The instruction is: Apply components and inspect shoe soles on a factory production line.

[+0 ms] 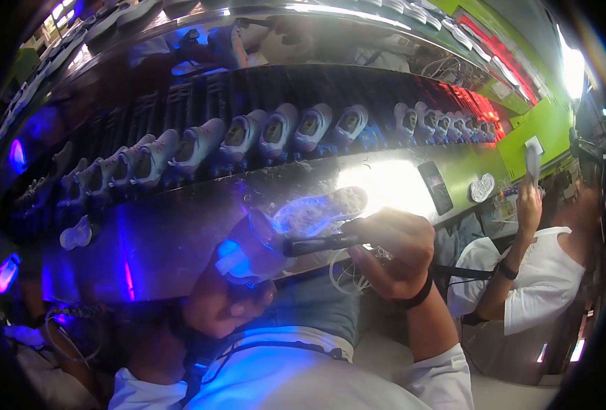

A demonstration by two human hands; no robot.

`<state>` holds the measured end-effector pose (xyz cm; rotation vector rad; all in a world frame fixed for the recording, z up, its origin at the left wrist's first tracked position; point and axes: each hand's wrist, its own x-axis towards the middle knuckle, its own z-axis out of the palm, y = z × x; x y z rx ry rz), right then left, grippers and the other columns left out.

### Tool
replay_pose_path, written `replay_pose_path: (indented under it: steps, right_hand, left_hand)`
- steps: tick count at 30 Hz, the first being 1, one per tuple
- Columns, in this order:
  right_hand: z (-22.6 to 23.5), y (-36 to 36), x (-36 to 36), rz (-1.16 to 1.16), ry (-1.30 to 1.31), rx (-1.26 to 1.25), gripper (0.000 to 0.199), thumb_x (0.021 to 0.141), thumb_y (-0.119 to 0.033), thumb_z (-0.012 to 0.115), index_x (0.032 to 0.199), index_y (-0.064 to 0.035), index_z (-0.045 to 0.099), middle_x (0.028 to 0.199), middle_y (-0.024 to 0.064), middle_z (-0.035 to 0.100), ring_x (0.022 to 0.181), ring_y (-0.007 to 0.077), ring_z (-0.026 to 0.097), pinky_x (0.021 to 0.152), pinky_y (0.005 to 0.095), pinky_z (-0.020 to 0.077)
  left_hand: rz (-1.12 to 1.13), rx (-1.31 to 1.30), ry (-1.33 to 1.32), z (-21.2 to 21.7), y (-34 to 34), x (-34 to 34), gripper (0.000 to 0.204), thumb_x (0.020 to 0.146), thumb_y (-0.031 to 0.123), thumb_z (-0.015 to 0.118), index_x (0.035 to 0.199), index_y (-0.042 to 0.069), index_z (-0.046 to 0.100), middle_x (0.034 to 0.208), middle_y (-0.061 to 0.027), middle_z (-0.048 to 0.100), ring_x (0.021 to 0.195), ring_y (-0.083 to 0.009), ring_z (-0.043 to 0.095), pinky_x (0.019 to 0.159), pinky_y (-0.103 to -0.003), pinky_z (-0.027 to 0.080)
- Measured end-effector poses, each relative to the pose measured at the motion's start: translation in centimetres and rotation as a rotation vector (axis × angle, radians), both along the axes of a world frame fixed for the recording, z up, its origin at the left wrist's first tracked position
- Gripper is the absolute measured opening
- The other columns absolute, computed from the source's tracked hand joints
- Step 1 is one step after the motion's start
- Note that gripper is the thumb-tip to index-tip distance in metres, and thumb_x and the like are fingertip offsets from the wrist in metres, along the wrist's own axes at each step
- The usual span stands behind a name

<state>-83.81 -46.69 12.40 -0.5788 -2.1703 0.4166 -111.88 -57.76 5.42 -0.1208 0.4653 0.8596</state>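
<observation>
My left hand (226, 301) grips a pale shoe (249, 247) from below, and blue light falls on it. My right hand (395, 249) is closed around a tool with a long black handle (322, 244). The tool's far end meets the side of the shoe, and its tip cannot be made out. Just beyond the tool lies a white-rimmed shoe sole (320, 210), its middle covered with whitish fluffy shreds.
Past the metal bench (180, 236), a dark conveyor carries a long row of white shoes (277, 130). A dark phone-like slab (435, 187) and a pale sole (482, 188) lie at right. Another sole (76, 234) lies left. A co-worker (545, 273) stands at right, holding a pale sole up.
</observation>
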Motion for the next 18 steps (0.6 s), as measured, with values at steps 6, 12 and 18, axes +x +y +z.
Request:
replay_pose_path:
  steps: [6, 12, 18]
  right_hand:
    - [-1.8, 0.0, 0.3, 0.005, 0.067, -0.079, 0.024, 0.079, -0.01, 0.078, 0.101, -0.0008, 0.078, 0.077, 0.0127, 0.072, 0.061, 0.0257, 0.065, 0.057, 0.0345, 0.0507]
    - [-4.7, -0.3, 0.7, -0.017, 0.191, -0.132, 0.024, 0.081, -0.011, 0.078, 0.101, 0.0009, 0.078, 0.078, 0.0125, 0.073, 0.062, 0.0241, 0.066, 0.058, 0.033, 0.0505]
    - [-7.4, 0.0, 2.3, -0.105, 0.204, -0.272, 0.023, 0.081, -0.01, 0.079, 0.101, 0.0019, 0.079, 0.071, 0.0109, 0.066, 0.059, 0.0212, 0.062, 0.055, 0.0316, 0.0466]
  left_hand:
    - [0.025, 0.01, -0.191, -0.2, -0.7, 0.7, 0.06, 0.107, 0.052, 0.045, 0.144, 0.004, 0.05, 0.096, -0.028, 0.066, 0.051, -0.017, 0.052, 0.047, -0.025, 0.038]
    - [-0.011, 0.029, -0.295, -0.7, -0.7, 1.4, 0.067, 0.106, 0.058, 0.043, 0.13, -0.003, 0.054, 0.097, -0.0249, 0.064, 0.054, -0.0172, 0.051, 0.049, -0.027, 0.039]
    - [0.029, 0.06, -0.408, -0.2, 0.9, 2.5, 0.047, 0.108, 0.039, 0.048, 0.132, 0.0, 0.057, 0.102, -0.0323, 0.066, 0.06, -0.0227, 0.058, 0.048, -0.029, 0.045]
